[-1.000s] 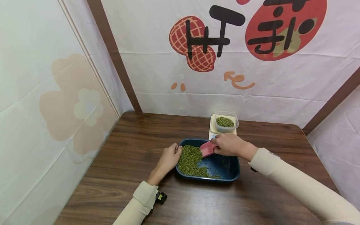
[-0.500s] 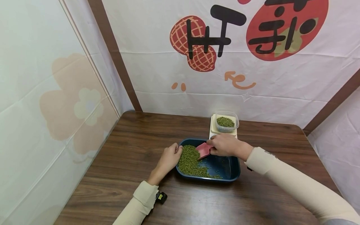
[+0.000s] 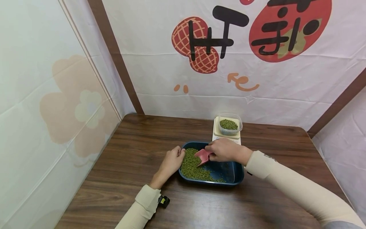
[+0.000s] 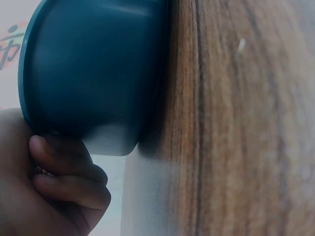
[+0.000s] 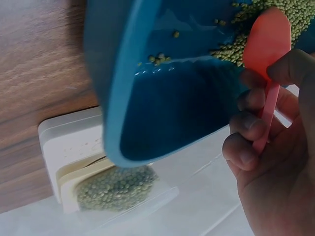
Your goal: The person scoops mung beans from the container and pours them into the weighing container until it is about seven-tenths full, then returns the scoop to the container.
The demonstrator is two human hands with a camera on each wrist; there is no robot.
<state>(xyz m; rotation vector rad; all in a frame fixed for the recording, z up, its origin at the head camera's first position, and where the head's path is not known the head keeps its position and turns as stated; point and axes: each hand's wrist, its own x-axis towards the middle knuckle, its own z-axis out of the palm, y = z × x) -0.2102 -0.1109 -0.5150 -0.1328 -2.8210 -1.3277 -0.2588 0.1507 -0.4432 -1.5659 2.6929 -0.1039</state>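
Observation:
A dark blue tray stands on the table with green mung beans heaped in its left part. My left hand grips the tray's left rim; in the left wrist view its fingers curl at the tray's edge. With my right hand I hold a pink scoop by its handle, fingers and thumb wrapped round it. The scoop's front edge touches the bean heap. In the right wrist view the scoop lies over the beans, and whether it carries any is hidden.
Behind the tray, a clear plastic container partly filled with mung beans sits on a white kitchen scale. The right forearm covers part of the space right of the tray. A fabric wall borders the wooden table at the back.
My right hand has slid the scoop leftward and slightly nearer, from the edge of the heap into the beans. The left hand and the tray have stayed put.

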